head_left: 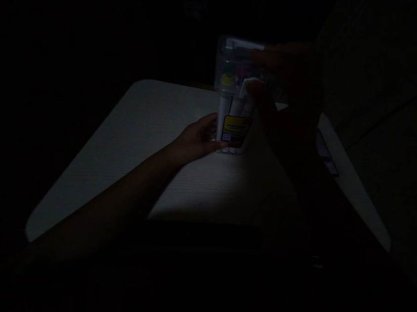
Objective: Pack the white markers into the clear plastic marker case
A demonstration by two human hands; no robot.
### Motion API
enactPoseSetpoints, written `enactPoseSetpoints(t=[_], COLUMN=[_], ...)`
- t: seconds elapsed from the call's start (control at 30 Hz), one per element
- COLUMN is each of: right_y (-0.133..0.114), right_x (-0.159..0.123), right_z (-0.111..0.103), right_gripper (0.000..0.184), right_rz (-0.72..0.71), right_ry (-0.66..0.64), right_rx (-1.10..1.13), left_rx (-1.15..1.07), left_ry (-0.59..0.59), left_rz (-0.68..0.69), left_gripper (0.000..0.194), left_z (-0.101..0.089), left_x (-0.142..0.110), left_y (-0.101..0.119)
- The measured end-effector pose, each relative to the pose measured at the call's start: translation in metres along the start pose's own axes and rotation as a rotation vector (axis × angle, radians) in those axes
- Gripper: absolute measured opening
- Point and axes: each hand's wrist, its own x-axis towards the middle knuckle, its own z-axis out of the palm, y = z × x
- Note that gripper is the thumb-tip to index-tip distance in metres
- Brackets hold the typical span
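A clear plastic marker case (223, 108) stands upright on a pale table, with a yellow and dark label on its front. Inside it are white-barrelled markers (228, 76) with coloured ends, green, yellow and pink among them. My left hand (199, 137) grips the lower part of the case, its thumb across the label's bottom edge. Up at the top right, my right hand (279, 79) has its fingers and thumb around the case's clear lid (220, 68). Deep shadow hides much of the right hand.
The pale table (119, 151) has rounded corners and a dark slot (204, 232) along its near side. A flat dark-edged object (326, 153), perhaps a phone, lies at the right edge. A thin cable (396, 106) runs beyond it. The surroundings are very dark.
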Motion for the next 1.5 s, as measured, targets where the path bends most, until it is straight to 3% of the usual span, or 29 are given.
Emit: enactPoseSetpoints(t=[0.17,0.37,0.73,0.93,1.17,1.5], right_y=[-0.002,-0.0038,-0.0032,-0.0012,-0.002,-0.0017], right_x=[-0.0011,0.0014,0.0029,0.001,0.0005,-0.0006], right_z=[-0.0002,0.0,0.0029,0.0056,0.0062,0.0073], right_gripper=[0.032,0.036,0.043,0.037,0.04,0.036], right_rz=[0.032,0.152,0.094,0.057,0.151,0.04], right_ry=[0.003,-0.095,-0.053,0.025,-0.063,0.031], right_rx=[-0.005,0.007,-0.007,0.047,0.007,-0.028], left_rx=[0.005,-0.023,0.004,0.029,-0.012,-0.01], left_ry=[0.002,-0.017,0.01,0.014,0.012,0.033], left_rz=[-0.005,0.013,-0.009,0.004,-0.007,-0.006], left_gripper=[0.075,0.072,0.076,0.075,0.075,0.076], left_z=[-0.0005,0.0,0.0002,0.0012,0.0014,0.0002], left_x=[-0.0001,0.0002,-0.0002,-0.0004,0.0002,-0.0002], left_y=[-0.0003,-0.0004,0.0012,0.0026,0.0012,-0.0013])
